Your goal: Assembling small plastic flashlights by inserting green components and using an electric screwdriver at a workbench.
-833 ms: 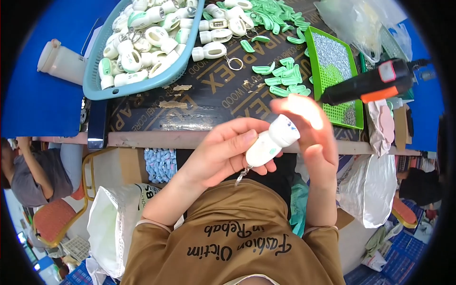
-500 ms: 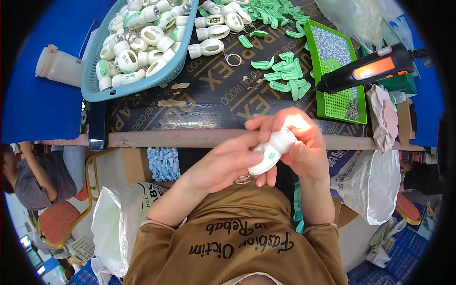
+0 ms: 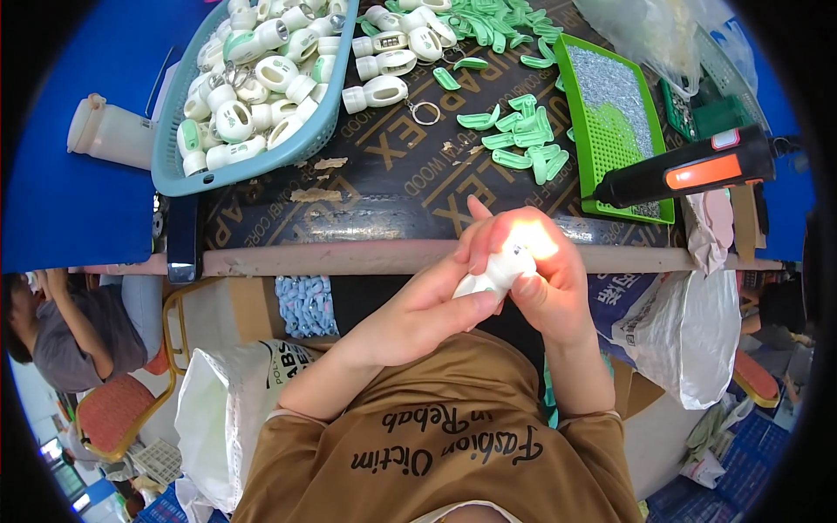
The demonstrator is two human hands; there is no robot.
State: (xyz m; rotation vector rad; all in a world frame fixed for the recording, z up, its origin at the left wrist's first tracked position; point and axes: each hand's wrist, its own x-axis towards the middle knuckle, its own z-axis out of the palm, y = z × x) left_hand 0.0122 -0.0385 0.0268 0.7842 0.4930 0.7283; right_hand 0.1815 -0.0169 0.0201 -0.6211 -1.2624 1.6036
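Note:
Between my two hands, just in front of the table edge, is a small white keychain flashlight (image 3: 490,276). Its lamp end is lit and throws a bright glow onto the fingers of my right hand (image 3: 562,283), which wrap around that end. My left hand (image 3: 427,312) is closed around the flashlight's body, its thumb lying along the side. The key ring end is hidden by my fingers. Beyond my hands, several loose green plastic pieces (image 3: 529,131) lie on the dark table (image 3: 375,187).
At the back left, a blue-grey basket (image 3: 248,174) holds several white flashlights, with more beside it. A green tray (image 3: 580,122) of small metal parts stands at the right, under a black electric screwdriver (image 3: 689,171). A white container (image 3: 109,131) sits far left; a white sack (image 3: 209,418) stands below.
The flashlight has turned in my hands so its green button no longer shows, and the glow on my right fingers is brighter. The screwdriver has shifted slightly right and down.

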